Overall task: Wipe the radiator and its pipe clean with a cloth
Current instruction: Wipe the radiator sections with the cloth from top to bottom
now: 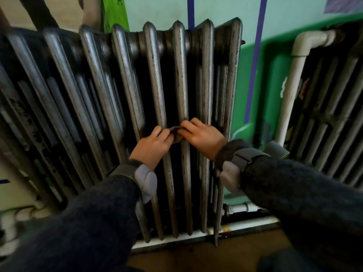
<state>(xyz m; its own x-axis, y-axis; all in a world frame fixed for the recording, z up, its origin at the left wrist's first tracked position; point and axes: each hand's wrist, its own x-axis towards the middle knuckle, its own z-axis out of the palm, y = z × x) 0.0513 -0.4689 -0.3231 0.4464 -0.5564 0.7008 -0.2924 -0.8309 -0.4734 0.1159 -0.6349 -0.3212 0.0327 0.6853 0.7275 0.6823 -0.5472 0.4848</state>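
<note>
Pinching the cloth [175,132] between both hands' fingers [164,134], wrapped round one radiator [125,79] column.

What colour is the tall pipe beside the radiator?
The pipe is off-white, seen best in the head view.

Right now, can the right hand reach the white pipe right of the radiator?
Probably yes: only bare green wall lies between right hand and white pipe; it grips the cloth.
</note>
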